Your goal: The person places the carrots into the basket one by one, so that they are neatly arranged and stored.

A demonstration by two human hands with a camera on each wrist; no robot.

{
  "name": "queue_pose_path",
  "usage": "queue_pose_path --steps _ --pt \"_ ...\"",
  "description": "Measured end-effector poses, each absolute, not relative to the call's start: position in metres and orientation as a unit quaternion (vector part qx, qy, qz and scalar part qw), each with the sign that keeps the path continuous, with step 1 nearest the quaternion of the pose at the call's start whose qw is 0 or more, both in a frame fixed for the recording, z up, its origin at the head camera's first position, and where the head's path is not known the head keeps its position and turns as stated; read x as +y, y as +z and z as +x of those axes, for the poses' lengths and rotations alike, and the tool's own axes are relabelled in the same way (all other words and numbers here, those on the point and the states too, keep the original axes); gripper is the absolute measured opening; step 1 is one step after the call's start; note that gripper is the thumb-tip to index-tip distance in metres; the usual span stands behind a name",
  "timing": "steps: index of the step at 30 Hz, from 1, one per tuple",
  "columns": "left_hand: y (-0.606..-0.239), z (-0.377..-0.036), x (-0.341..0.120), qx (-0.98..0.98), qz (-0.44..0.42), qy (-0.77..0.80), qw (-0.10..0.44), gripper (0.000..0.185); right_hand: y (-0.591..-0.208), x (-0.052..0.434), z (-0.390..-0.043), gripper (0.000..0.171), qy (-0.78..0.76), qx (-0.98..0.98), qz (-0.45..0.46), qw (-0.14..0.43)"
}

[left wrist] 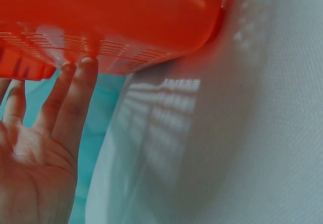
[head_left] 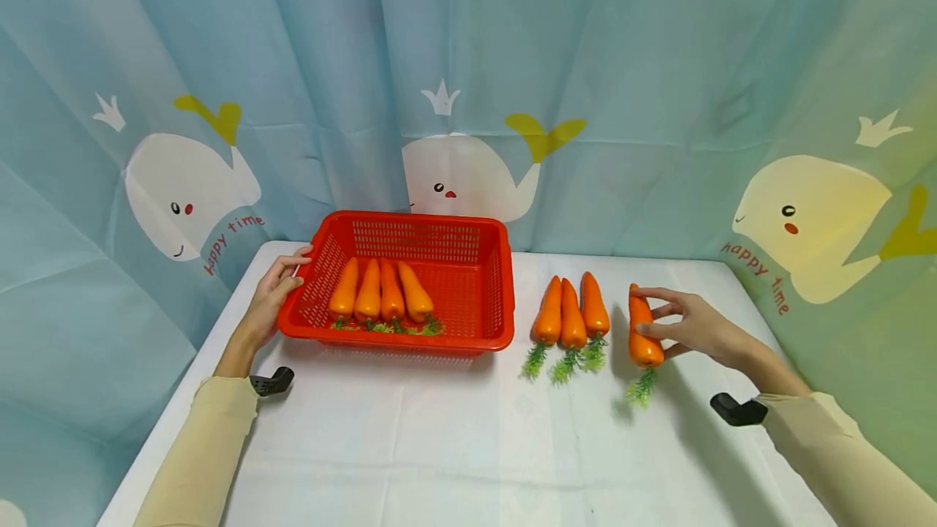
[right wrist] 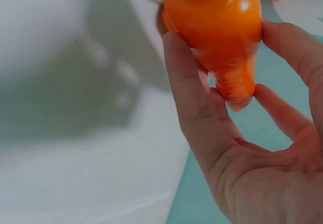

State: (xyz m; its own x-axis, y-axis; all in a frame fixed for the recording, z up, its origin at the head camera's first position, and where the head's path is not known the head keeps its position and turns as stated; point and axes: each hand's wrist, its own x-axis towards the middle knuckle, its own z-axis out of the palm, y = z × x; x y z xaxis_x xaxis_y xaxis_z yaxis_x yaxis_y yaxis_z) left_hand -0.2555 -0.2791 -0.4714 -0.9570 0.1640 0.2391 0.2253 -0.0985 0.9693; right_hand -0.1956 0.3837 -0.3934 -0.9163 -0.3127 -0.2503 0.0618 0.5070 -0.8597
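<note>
My left hand [head_left: 272,295] holds the left rim of a red plastic basket [head_left: 461,344]. In the left wrist view its long fingers [left wrist: 75,98] reach straight to the slotted outer wall. Several orange carrots with leafy green tops, among them one carrot [head_left: 415,293], lie side by side in the basket's left half. At the right, my right hand [head_left: 699,330] pinches another carrot [head_left: 644,336] between thumb and fingers, tip pointing away and leaves toward me. That carrot hangs over the table with its shadow beside it.
Three carrots [head_left: 573,324] lie in a row on the white table [head_left: 439,446], between basket and right hand. A pale blue curtain [head_left: 644,88] printed with whales closes off the back and sides. Black wrist mounts [head_left: 735,411] stick out from both sleeves.
</note>
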Motion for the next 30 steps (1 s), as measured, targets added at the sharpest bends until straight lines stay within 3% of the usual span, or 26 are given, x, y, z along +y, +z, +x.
queue_pose_path --steps 18,30 --pt "-0.475 -0.257 -0.279 -0.663 -0.172 -0.727 0.035 0.034 -0.341 0.387 -0.199 0.069 -0.505 0.857 -0.095 0.041" --pt "-0.474 -0.256 -0.280 -0.669 -0.164 -0.725 0.032 0.034 -0.325 0.379 -0.200 0.067 -0.507 0.856 -0.105 0.020"
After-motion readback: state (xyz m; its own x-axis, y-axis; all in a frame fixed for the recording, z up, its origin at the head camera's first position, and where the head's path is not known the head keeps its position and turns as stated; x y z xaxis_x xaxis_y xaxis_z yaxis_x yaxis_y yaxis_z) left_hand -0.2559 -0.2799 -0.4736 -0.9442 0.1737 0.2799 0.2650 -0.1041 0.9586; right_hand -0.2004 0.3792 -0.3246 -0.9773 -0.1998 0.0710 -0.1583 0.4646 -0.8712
